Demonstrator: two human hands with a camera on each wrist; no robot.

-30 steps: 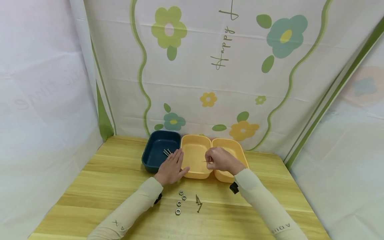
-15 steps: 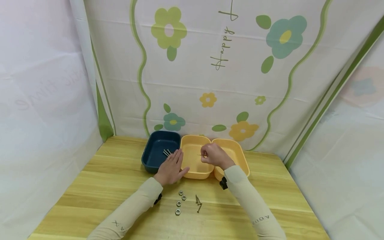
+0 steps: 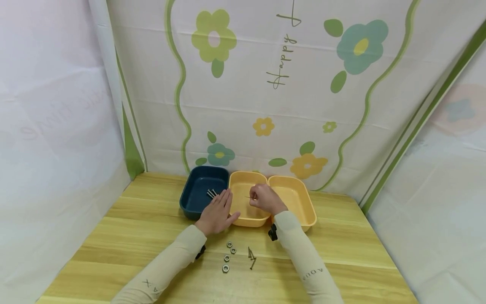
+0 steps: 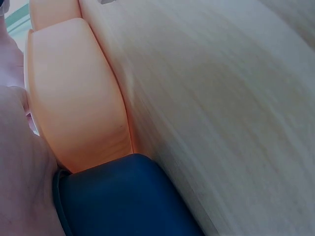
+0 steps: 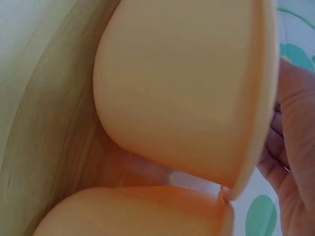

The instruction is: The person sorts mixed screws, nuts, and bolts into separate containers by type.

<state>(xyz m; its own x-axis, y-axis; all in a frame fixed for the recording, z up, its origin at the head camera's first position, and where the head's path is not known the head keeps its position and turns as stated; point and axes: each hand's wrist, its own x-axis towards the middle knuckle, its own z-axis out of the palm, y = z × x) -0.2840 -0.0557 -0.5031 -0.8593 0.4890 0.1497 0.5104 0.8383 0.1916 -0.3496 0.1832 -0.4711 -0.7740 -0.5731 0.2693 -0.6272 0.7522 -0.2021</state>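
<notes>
My right hand (image 3: pixel 265 199) pinches a thin screw (image 3: pixel 248 197) above the middle yellow bin (image 3: pixel 237 185); the screw's free end points left. In the right wrist view my fingers (image 5: pixel 278 142) curl behind the bin's rim, and the screw is hidden there. My left hand (image 3: pixel 215 213) lies with straight fingers across the adjoining rims of the dark blue bin (image 3: pixel 195 185) and the middle yellow bin. Several bolts (image 3: pixel 211 193) lie inside the blue bin, partly covered by the left fingertips. In the left wrist view the hand's side (image 4: pixel 24 182) lies along both rims.
A second yellow bin (image 3: pixel 300 202) adjoins the middle one on the right. On the wooden table (image 3: pixel 152 236), in front of the bins, several hex nuts (image 3: pixel 225 268) lie beside several small screws (image 3: pixel 253 263). A printed cloth (image 3: pixel 235 97) hangs behind.
My right hand has moved left with the screw, from the edge between the yellow bins to over the middle one. My left hand stays in place.
</notes>
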